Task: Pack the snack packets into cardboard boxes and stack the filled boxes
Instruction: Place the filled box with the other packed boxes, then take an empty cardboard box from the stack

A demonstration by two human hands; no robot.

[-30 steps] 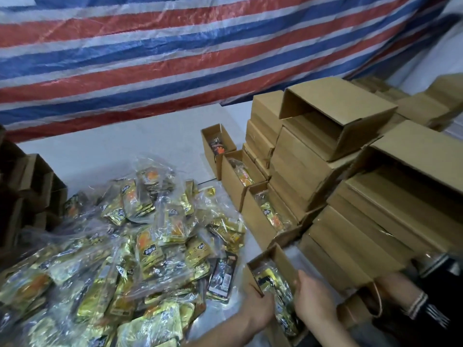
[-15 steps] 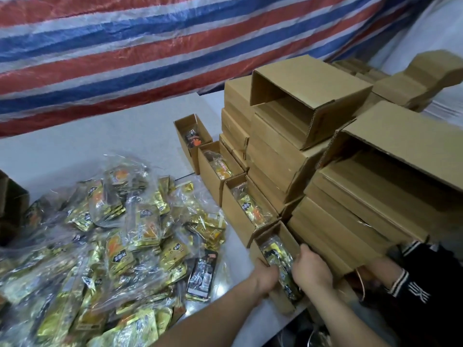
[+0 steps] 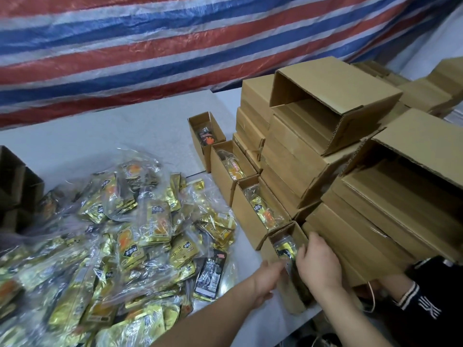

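Hands hide the nearest box [image 3: 283, 249]'s packet; dark boxes [image 3: 15, 186] cut off left.
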